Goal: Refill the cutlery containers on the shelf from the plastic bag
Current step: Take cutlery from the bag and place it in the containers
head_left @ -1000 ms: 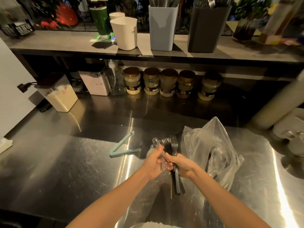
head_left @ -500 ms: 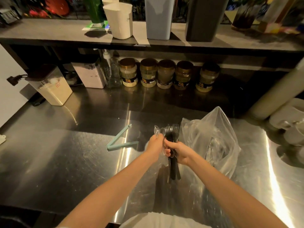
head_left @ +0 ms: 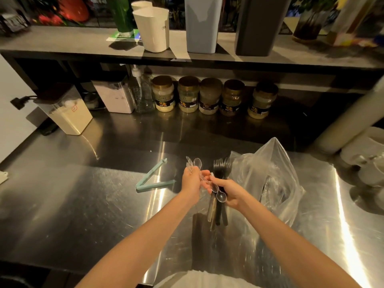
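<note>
1. Two grips meet over the steel surface [head_left: 83,204], a little toward 5 o'clock from the middle of my view, with their fingers touching.
2. My left grip [head_left: 192,181] is curled round a small bunch of clear spoons [head_left: 197,164], whose bowls stick out toward 12 o'clock.
3. My right grip [head_left: 230,194] is wrapped round a bundle of black forks [head_left: 221,167]. The tines point to 12 o'clock and the handles hang out toward 6 o'clock, above the surface.
4. Two more of the clear spoons lie across the right grip's fingers, bowls toward 6 o'clock. I cannot tell which grip pinches them.
5. The plastic bag [head_left: 270,173] sits crumpled on the surface at 3 o'clock of the right grip, just beside it, with more cutlery showing dimly through it.
6. A teal bag clip [head_left: 153,179] lies open in a V at 9 o'clock of the left grip, near but apart.
7. The shelf [head_left: 62,44] runs across at 12 o'clock. On it stand a white container [head_left: 152,30] toward 11, a grey-blue container [head_left: 202,23] at 12 and a black container [head_left: 261,26] toward 1. The last two are cut off at the top, so I cannot see their contents.
8. Five jars [head_left: 188,94] stand in a row under the shelf, at the back of the surface.
</note>
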The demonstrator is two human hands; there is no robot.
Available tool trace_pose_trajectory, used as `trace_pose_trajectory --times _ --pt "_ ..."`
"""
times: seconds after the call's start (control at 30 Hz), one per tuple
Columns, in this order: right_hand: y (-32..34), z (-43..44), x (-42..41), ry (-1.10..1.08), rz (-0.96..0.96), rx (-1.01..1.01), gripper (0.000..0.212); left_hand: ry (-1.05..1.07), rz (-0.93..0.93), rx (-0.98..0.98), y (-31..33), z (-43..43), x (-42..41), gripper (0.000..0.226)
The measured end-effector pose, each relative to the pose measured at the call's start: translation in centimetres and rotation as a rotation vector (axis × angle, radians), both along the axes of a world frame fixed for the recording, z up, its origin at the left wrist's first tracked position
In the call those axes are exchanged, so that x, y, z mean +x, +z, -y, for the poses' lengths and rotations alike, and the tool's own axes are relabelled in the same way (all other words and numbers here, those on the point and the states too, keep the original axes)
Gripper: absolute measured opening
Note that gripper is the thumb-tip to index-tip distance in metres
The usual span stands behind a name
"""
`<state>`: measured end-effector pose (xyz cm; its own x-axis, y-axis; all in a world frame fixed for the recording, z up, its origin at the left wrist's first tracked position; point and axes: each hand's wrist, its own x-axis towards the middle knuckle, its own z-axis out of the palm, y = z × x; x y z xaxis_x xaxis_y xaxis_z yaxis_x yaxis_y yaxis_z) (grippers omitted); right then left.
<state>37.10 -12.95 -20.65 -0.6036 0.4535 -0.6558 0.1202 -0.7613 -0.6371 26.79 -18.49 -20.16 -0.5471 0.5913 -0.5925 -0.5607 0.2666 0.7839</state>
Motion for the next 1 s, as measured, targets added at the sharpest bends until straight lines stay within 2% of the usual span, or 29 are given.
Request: trace_pose_trajectory --times 0.17,0.27,0.4,0.47,0.67,0.83,0.93,1.0 --pt "0.4 -0.3 0.8 0.135 0.021 0.043 0.017 -0.018 0.004 0.046 -0.2 0.0 -0.3 0.021" --pt "0.5 -0.6 1.2 0.207 0.056 0.076 0.016 -0.011 -0.045 0.028 -0.7 0.0 -0.7 0.029" --pt "-0.2 -1.2 1.4 0.145 0.043 -0.013 0.015 0.015 -0.06 0.072 -0.8 0.3 -1.6 0.02" --pt "-0.4 -1.5 1.3 0.1 0.024 -0.084 0.015 -0.019 -0.209 0.057 -0.6 0.5 -2.1 0.012" --pt "-0.2 -1.5 1.0 0.155 0.061 -0.157 0.012 -0.47 -0.71 0.117 -0.5 1.5 -2.1 0.018" --pt "-0.4 -1.8 1.2 0.191 0.035 -0.2 0.013 -0.767 -0.849 0.164 0.8 2.2 -2.3 0.028" --pt "-0.8 -1.9 1.1 0.151 0.014 -0.255 0.014 -1.05 -1.018 0.106 1.6 2.5 -2.4 0.036" --pt "-1.2 -1.8 0.8 0.109 0.034 -0.268 0.01 -1.15 -1.083 0.054 1.9 2.6 -2.3 0.037"
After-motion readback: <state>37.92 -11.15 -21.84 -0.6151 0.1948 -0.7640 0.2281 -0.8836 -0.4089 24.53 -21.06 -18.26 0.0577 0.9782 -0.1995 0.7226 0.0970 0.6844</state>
